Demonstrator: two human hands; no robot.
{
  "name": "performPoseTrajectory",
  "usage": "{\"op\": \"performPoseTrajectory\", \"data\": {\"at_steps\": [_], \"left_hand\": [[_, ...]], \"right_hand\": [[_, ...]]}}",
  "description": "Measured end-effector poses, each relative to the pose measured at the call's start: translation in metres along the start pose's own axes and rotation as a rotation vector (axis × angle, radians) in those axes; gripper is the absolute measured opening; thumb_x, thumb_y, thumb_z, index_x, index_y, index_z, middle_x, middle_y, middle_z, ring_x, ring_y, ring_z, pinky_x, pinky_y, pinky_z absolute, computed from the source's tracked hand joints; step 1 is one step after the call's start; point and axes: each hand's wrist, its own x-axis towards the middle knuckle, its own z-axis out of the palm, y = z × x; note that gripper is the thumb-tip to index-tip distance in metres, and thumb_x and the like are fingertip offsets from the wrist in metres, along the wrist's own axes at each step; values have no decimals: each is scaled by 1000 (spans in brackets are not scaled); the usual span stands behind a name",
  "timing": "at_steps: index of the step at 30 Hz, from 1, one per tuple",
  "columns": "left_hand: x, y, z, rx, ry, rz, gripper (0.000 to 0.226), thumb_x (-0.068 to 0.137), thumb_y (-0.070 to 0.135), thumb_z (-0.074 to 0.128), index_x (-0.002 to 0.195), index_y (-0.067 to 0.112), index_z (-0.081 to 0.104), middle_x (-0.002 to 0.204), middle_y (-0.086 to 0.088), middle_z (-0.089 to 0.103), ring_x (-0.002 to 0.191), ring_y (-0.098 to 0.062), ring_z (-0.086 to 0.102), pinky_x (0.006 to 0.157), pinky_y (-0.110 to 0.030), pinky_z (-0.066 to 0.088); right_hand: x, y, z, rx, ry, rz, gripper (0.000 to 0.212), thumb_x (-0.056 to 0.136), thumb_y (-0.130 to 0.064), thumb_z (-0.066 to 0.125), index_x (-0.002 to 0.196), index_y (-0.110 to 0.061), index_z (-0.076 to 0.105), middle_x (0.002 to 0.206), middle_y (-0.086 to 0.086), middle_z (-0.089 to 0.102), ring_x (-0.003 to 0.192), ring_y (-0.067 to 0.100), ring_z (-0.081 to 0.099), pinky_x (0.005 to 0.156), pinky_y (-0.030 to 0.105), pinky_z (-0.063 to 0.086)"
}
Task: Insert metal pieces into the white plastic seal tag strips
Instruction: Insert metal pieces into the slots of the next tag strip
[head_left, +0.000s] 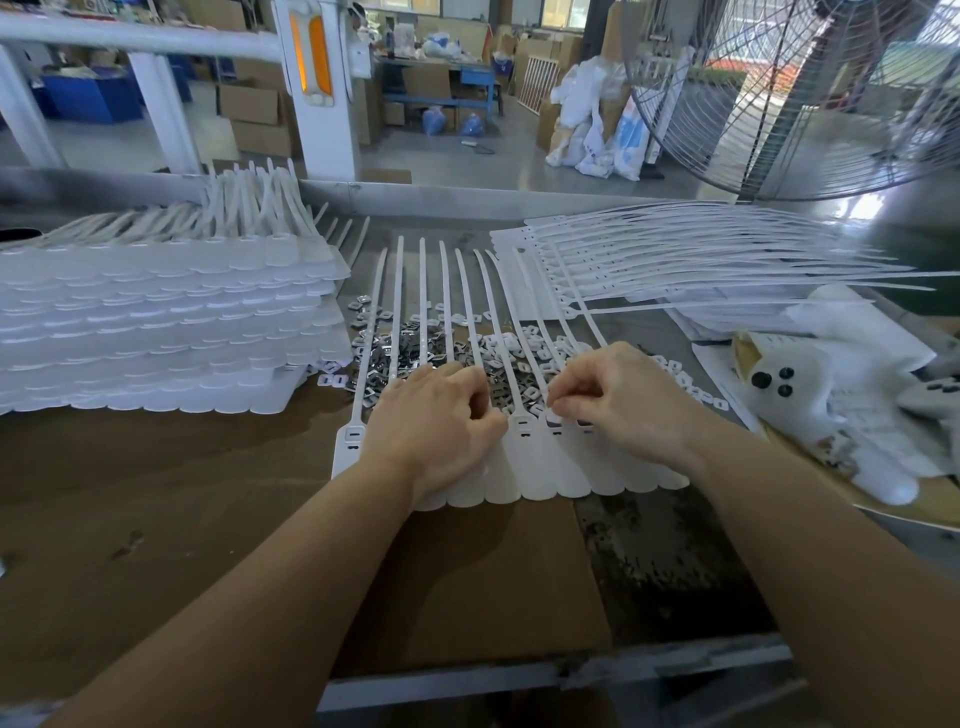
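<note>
A joined sheet of white seal tag strips (524, 467) lies flat on the near middle of the worktop (156, 493), tails running away over a scatter of metal pieces (410, 364). The left hand (441, 421) rests curled on the sheet's left heads; what its grip holds cannot be told. The right hand (618, 400) pinches something small at a tag head. A tall stack of strips (166, 317) stands at the left, a fanned pile (701, 260) at the far right.
</note>
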Motion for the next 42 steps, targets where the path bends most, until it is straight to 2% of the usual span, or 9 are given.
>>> {"op": "performPoseTrajectory", "data": {"at_steps": [6,11,16,21,27,31,38,42], "left_hand": [[0,0,0,5,1,0,15,84,41,42,80,27,46,81,12,44,85,-14,40,78,-30,26],[0,0,0,9,-5,-2,15,85,41,41,79,28,44,82,11,44,85,-14,40,78,-30,25],[0,0,-1,13,-6,-1,16,84,42,42,79,27,45,83,10,45,85,-14,40,78,-30,25],[0,0,-1,4,-8,-7,17,82,43,40,78,27,45,83,11,46,86,-14,41,79,-30,26],[0,0,0,10,-13,-3,18,82,44,38,77,27,44,81,11,45,85,-14,40,78,-30,26],[0,0,0,13,-15,-2,18,83,44,39,78,27,45,83,10,47,86,-14,41,78,-30,26],[0,0,0,10,-10,-1,16,83,42,40,76,29,42,80,11,44,85,-14,40,78,-30,25],[0,-1,0,13,-10,-1,17,82,43,39,76,28,43,79,12,43,84,-13,40,78,-30,25]], "right_hand": [[4,-3,-2,-44,-49,18,8,84,-9,66,85,-12,73,75,-9,63,67,-1,55,62,12,41],[6,-5,-2,-19,-27,47,5,78,-8,72,81,-11,75,87,0,71,71,7,62,68,19,50],[9,-7,-2,-21,-24,94,6,75,-9,74,80,-10,77,86,3,72,76,14,66,72,26,54],[10,-9,-3,-47,-19,119,5,73,-12,77,78,-13,76,80,-1,71,70,10,65,63,17,50],[9,-13,-4,-63,-62,120,5,73,-9,77,74,-14,74,68,-9,64,64,7,61,56,14,44],[8,-14,-4,-27,-66,150,16,72,-10,79,64,-18,66,63,-8,61,56,4,57,51,13,39],[10,-12,-6,53,-84,196,15,70,-8,80,65,-15,68,69,-2,64,66,12,60,62,20,49],[10,-8,-8,130,-93,208,9,72,-8,79,70,-13,72,66,-1,65,59,8,58,55,18,46]]}}
